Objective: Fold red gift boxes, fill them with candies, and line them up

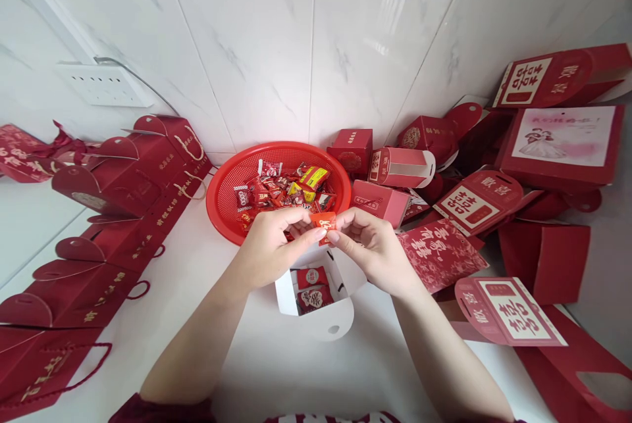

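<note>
Between my left hand point(276, 242) and my right hand point(372, 245), a small red-orange wrapped candy point(324, 220) is pinched by the fingertips of both. Just below them stands an open white-lined box point(287, 295) with red packets point(314, 288) inside and its flap, which has a hole, folded out toward me. Behind my hands sits a round red plastic basket point(223, 176) holding several wrapped sweets point(269, 189), mostly red, with some yellow packets point(314, 177) on the right side.
Along the left, several red gift boxes point(118, 173) with rope handles stand in a row. Many red boxes point(478, 202) are heaped on the right, some printed with white characters. Behind are a tiled wall point(266, 48) and a white socket strip point(103, 84) with a cable.
</note>
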`<move>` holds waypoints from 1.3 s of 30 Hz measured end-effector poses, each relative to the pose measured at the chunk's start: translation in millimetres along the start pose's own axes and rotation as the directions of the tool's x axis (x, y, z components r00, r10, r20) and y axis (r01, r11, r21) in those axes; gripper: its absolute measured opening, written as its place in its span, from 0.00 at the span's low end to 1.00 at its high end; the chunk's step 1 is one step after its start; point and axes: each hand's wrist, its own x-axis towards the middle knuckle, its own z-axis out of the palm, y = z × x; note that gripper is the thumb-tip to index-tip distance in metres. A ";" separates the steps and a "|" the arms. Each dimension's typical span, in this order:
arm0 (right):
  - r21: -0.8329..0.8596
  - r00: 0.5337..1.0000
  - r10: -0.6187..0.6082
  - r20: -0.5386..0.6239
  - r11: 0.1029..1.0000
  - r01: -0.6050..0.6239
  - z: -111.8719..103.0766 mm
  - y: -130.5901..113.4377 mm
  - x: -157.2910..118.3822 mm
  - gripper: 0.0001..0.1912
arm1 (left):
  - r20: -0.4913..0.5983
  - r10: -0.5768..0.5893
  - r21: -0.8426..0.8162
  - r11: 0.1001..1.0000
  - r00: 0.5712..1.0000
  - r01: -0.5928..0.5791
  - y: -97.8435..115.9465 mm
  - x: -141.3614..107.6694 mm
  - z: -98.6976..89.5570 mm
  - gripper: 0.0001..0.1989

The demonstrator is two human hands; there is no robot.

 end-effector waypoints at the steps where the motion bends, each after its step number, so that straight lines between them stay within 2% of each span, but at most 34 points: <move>1: 0.003 1.000 0.001 -0.006 1.000 -0.001 0.0 0.4 -0.3 0.12 | -0.009 0.005 0.020 1.000 1.000 -0.005 0.4 -0.1 0.4 0.13; 6: 0.118 1.000 0.002 0.002 0.993 -0.003 -0.3 -0.3 0.6 0.12 | -0.050 0.007 0.007 1.000 0.999 -0.007 0.3 -1.2 3.8 0.12; 12: 0.182 1.000 -0.021 -0.006 0.983 0.021 2.4 -7.6 3.3 0.16 | 0.010 0.070 -0.153 0.986 0.998 -0.067 1.9 -1.5 9.9 0.09; 20: 0.191 0.996 -0.011 0.091 0.982 -0.007 1.2 -6.8 1.4 0.14 | 0.098 0.056 -0.167 0.985 0.994 -0.039 0.4 -1.4 1.5 0.10; 25: 0.093 0.984 -0.041 0.171 0.995 0.025 -5.3 -4.6 -0.2 0.09 | 0.117 0.064 -0.069 0.996 0.991 -0.057 -2.1 -0.2 -3.6 0.10; 29: -0.052 0.988 -0.082 0.131 0.995 0.089 -9.6 -4.6 -0.4 0.12 | 0.074 0.055 0.048 0.997 0.996 -0.059 -6.6 0.9 -4.4 0.10; 32: -0.124 0.992 -0.040 0.123 0.991 0.055 -10.5 -5.1 0.0 0.09 | 0.092 0.024 0.065 0.997 0.995 -0.030 -7.5 0.8 -4.6 0.10; 35: -0.132 0.994 0.007 0.107 0.991 0.007 -10.2 -3.5 0.8 0.10 | 0.120 0.018 0.075 0.997 0.993 -0.027 -6.1 0.7 -4.7 0.09; 39: -0.060 0.993 0.009 0.118 0.998 -0.002 -9.6 0.5 1.1 0.11 | 0.140 0.031 0.096 0.994 0.990 -0.044 -4.3 1.1 -2.8 0.09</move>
